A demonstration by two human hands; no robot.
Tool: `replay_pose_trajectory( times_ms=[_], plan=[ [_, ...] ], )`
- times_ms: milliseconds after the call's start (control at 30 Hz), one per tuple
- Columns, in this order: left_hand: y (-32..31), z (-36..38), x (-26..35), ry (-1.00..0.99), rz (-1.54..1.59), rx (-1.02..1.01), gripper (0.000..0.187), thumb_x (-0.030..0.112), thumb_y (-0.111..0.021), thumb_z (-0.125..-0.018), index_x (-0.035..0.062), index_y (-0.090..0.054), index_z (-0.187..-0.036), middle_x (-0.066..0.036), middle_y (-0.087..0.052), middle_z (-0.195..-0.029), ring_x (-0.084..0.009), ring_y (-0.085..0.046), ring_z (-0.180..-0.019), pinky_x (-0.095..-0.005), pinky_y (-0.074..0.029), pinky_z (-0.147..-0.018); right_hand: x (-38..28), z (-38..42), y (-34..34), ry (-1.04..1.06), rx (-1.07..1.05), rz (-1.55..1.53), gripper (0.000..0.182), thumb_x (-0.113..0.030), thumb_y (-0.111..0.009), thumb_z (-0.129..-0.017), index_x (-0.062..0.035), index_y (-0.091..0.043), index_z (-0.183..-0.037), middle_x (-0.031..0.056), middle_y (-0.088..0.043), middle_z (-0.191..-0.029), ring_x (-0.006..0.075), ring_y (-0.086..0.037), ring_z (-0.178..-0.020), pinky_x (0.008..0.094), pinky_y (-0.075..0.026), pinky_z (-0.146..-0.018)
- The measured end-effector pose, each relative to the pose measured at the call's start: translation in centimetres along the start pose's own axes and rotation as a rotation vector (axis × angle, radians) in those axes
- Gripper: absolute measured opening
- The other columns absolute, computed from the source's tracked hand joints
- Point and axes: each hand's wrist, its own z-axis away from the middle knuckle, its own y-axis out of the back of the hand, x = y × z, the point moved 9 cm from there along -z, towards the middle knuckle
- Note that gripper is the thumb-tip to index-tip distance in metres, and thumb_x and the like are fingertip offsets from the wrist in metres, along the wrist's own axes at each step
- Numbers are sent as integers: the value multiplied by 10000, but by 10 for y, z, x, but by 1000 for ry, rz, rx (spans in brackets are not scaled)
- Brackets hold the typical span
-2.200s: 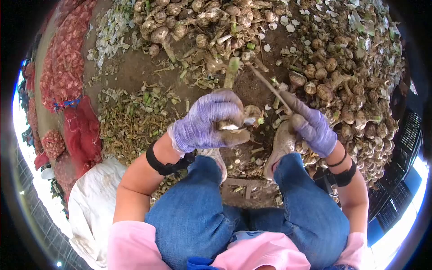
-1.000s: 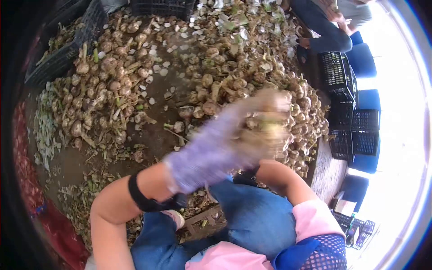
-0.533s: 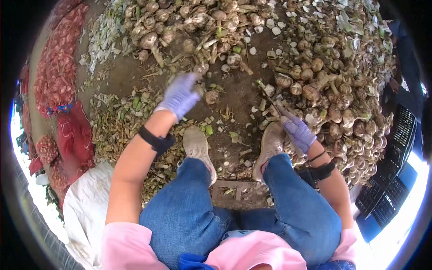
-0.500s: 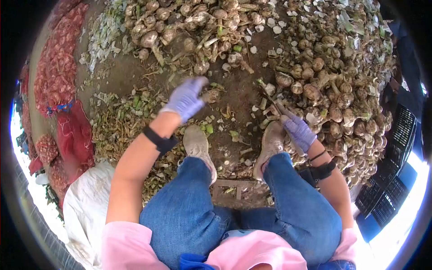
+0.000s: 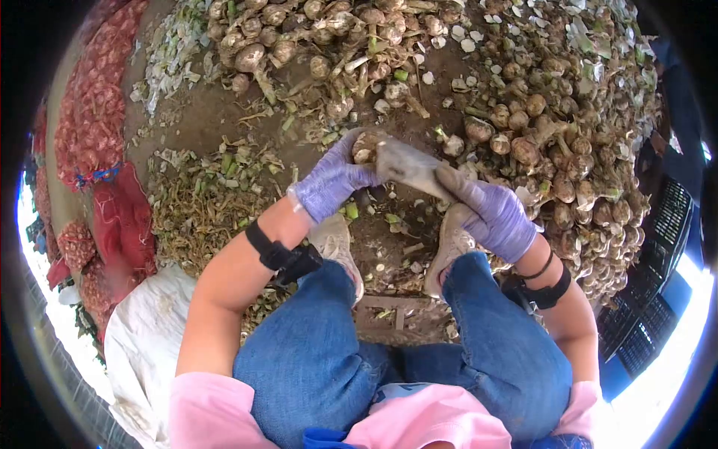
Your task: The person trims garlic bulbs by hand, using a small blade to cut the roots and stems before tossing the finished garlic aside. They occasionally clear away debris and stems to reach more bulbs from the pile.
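Note:
My left hand (image 5: 335, 178), in a purple glove, is closed around a brownish garlic bulb (image 5: 367, 147) above the dirt floor, between and ahead of my shoes. My right hand (image 5: 499, 217), gloved the same way, grips the handle of a wide knife (image 5: 411, 168). The flat grey blade reaches left, and its end lies against the bulb's right side. Part of the bulb is hidden by my fingers and the blade.
Garlic heaps lie ahead (image 5: 329, 37) and on the right (image 5: 561, 150). Leaf trimmings (image 5: 217, 187) cover the floor at left, beside red mesh sacks (image 5: 93, 112) and a white sack (image 5: 146, 329). Black crates (image 5: 651, 322) stand far right, near a person's dark sleeve or clothing (image 5: 677, 112).
My left hand has taken hold of a bulb and come nearer the middle. My right hand has turned and brought the knife from pointing up and away to lying across against the bulb.

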Motion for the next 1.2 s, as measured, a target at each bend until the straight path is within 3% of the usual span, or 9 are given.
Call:
replay_pose_trajectory(
  times_ms=[233,333,467,533,733,833,900,967,1200],
  plan=[
    [-33,-4,8,-206,187,-367,608,181,-677,-894,89,-368,-1410,-112,-590,-1289,-185,-609,-1106,-378,-512,-985,-52,-22,4,196,-63,152,555,-295,-591,-913,-229,-431,-1440,143,-579,-753,328,-622,-645,417,-503,-568],
    [-62,6,11,-278,-167,-397,460,297,-569,-961,95,-447,-1355,-138,-608,-1245,-232,-588,-1147,-461,-458,-1041,-60,-24,3,223,-52,173,573,-291,-627,-879,-248,-458,-1425,126,-549,-684,321,-600,-586,416,-482,-523],
    [-90,20,10,365,1142,-677,473,283,-580,-941,66,-452,-1341,-145,-610,-1219,-282,-607,-1114,-464,-483,-1020,-70,-24,1,246,-93,211,594,-304,-667,-837,-193,-505,-1398,120,-549,-675,320,-591,-579,410,-469,-529],
    [-79,15,0,288,970,-517,550,135,-649,-902,53,-387,-1378,-137,-604,-1228,-280,-619,-1097,-435,-505,-1006,-72,-24,0,243,-95,196,613,-284,-685,-822,-196,-500,-1401,118,-551,-669,318,-590,-568,405,-469,-519],
    [-81,43,12,235,640,34,379,327,-609,-920,0,-601,-1113,-151,-658,-1089,-263,-643,-987,-390,-504,-972,-67,-19,-4,289,-52,107,671,-194,-722,-779,-202,-486,-1407,97,-553,-661,294,-599,-563,394,-488,-520],
    [-67,30,53,-395,-304,-14,357,283,-697,-865,14,-618,-1086,-105,-658,-1016,-210,-634,-958,-347,-507,-940,-50,-12,-6,280,-8,179,631,-219,-683,-851,-285,-443,-1431,82,-609,-670,248,-623,-553,359,-500,-484],
    [-70,57,39,-207,-54,-162,488,146,-832,-739,72,-562,-1138,-12,-621,-963,-125,-600,-939,-287,-501,-886,35,0,6,-234,-39,135,581,-181,-569,-904,-202,-401,-1460,123,-658,-813,271,-655,-682,336,-528,-625],
    [-65,59,45,-309,-305,-163,702,132,-889,-654,94,-505,-1239,-2,-575,-1106,-119,-558,-1010,-295,-467,-917,91,33,13,-547,-40,76,596,-216,-532,-923,-131,-353,-1485,139,-693,-962,244,-671,-796,319,-520,-734],
    [-65,48,56,-623,-826,-297,453,199,-865,-694,64,-618,-1050,-62,-617,-991,-185,-602,-951,-329,-482,-850,25,20,13,-347,-84,-369,586,-389,-480,-991,-74,-369,-1472,176,-571,-1330,284,-586,-1190,345,-417,-1009]
  ],
)
